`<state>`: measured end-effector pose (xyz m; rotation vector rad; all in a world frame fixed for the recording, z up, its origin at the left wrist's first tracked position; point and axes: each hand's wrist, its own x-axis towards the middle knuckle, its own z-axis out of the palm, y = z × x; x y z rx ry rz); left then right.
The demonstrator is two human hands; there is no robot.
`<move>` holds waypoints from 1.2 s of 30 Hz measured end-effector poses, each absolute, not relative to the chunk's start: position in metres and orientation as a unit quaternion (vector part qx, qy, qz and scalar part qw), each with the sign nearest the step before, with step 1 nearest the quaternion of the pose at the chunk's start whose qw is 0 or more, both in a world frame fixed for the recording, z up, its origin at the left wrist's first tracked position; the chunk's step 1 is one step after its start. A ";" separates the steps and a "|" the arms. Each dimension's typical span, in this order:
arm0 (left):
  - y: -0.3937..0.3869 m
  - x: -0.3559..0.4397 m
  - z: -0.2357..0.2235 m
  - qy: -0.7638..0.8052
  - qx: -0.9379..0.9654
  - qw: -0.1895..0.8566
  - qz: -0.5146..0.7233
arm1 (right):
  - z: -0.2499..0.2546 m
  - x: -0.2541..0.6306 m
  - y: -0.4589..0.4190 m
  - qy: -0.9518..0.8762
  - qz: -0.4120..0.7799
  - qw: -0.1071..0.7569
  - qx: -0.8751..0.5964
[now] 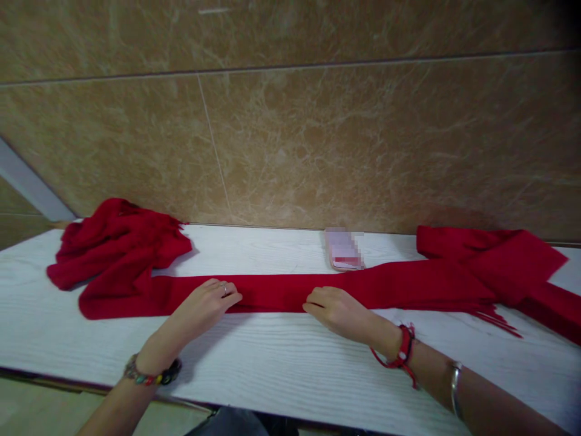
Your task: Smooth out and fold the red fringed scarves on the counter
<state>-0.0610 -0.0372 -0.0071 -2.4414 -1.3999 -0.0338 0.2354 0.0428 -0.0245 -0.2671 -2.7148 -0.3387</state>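
A long red scarf [272, 293] is laid across the white tabletop as a narrow, folded band. My left hand [205, 307], with a ring on one finger, rests on the band left of its middle, its fingers curled closed on the cloth. On the other side, my right hand [339, 310] has its thumb and fingers closed on the same band. Smooth cloth stretches between the two hands. Toward the right, the band reaches a fringe [497, 318] of red tassels. My fingertips are partly hidden, so the exact grip is hard to see.
Crumpled red cloth [122, 239] lies heaped at the left end, and more folded red cloth [508, 260] lies at the right. A pinkish phone-like object [344, 249], partly pixelated, sits near the brown tiled wall [318, 145]. The white table's [281, 357] front edge runs below my forearms.
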 end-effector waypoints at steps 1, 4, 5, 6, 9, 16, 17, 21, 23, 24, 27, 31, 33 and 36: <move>-0.038 -0.063 -0.009 -0.493 -0.853 0.172 -0.016 | -0.025 0.235 0.042 -0.967 -0.120 0.203 -0.098; -0.039 -0.060 -0.009 -0.495 -0.846 0.197 -0.023 | -0.026 0.225 0.036 -0.960 -0.114 0.230 -0.117; -0.039 -0.058 -0.008 -0.496 -0.845 0.202 -0.023 | -0.026 0.218 0.033 -0.957 -0.113 0.237 -0.124; -0.038 -0.056 -0.007 -0.498 -0.843 0.203 -0.021 | -0.026 0.210 0.029 -0.955 -0.112 0.242 -0.132; -0.038 -0.053 -0.004 -0.512 -0.837 0.193 -0.022 | -0.025 0.180 0.019 -0.950 -0.117 0.243 -0.156; -0.040 -0.058 0.001 -0.537 -0.831 0.140 -0.017 | -0.024 0.147 0.020 -0.960 -0.124 0.212 -0.134; -0.041 -0.060 0.001 -0.530 -0.836 0.140 -0.023 | -0.024 0.148 0.021 -0.960 -0.124 0.214 -0.129; -0.045 -0.069 0.003 -0.484 -0.858 0.164 -0.052 | -0.025 0.152 0.023 -0.955 -0.129 0.240 -0.117; -0.046 -0.071 0.004 -0.477 -0.857 0.187 -0.057 | -0.025 0.152 0.022 -0.953 -0.138 0.250 -0.104; -0.047 -0.071 0.004 -0.480 -0.854 0.196 -0.055 | -0.025 0.152 0.022 -0.952 -0.142 0.253 -0.097; -0.046 -0.069 0.001 -0.493 -0.844 0.205 -0.039 | -0.025 0.150 0.021 -0.952 -0.152 0.253 -0.084; -0.044 -0.068 -0.004 -0.500 -0.844 0.193 -0.019 | -0.027 0.149 0.021 -0.953 -0.145 0.250 -0.091; -0.043 -0.069 -0.004 -0.506 -0.842 0.183 -0.021 | -0.028 0.150 0.022 -0.954 -0.138 0.248 -0.096; -0.045 -0.071 -0.003 -0.507 -0.847 0.146 -0.058 | -0.028 0.150 0.023 -0.959 -0.127 0.233 -0.100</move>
